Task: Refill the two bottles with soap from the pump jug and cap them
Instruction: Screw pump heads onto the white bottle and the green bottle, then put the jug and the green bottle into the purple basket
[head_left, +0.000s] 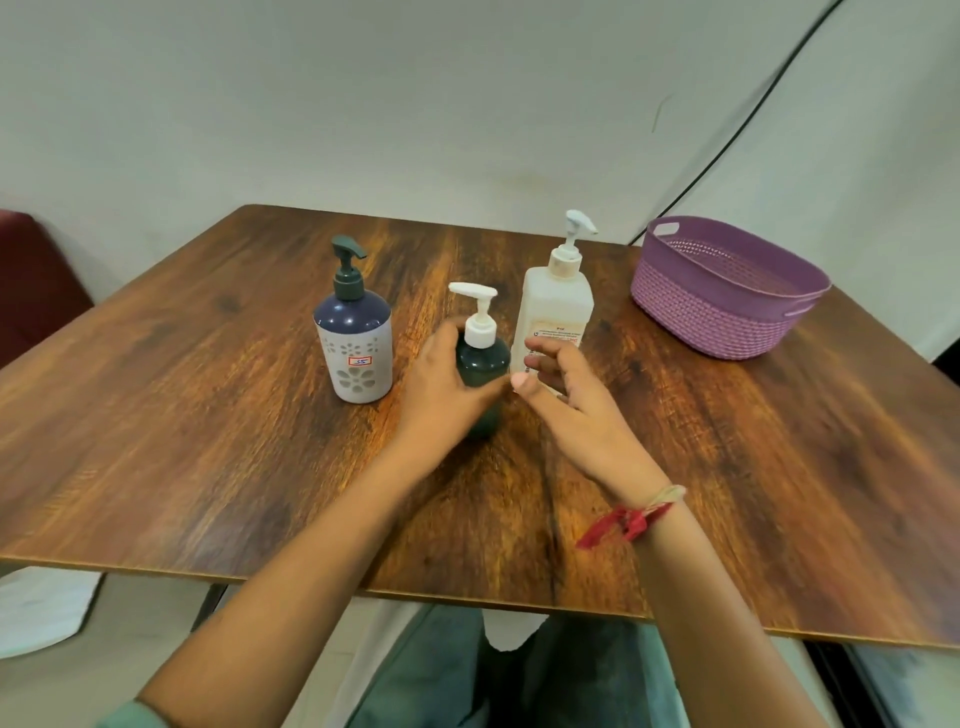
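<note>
Item, dark green bottle (483, 364): upright on the worktop (208, 415), just left of the pump jug (558, 306), pump head on. Our left hand (441, 387) wraps its fingers (447, 332) round the body, we judge to steady it for uncapping. Right hand (571, 400): fingers loose, grasping nothing, poised before the jug. Blue-and-white bottle (356, 348): further left of the jug, capped, untouched. Purple basket (701, 312): right of the jug

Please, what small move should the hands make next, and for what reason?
Probably the right hand should close on the white pump collar of the dark green bottle and start unscrewing it. The left hand holds that bottle upright, its pump is on, and the right hand is open beside it.
</note>
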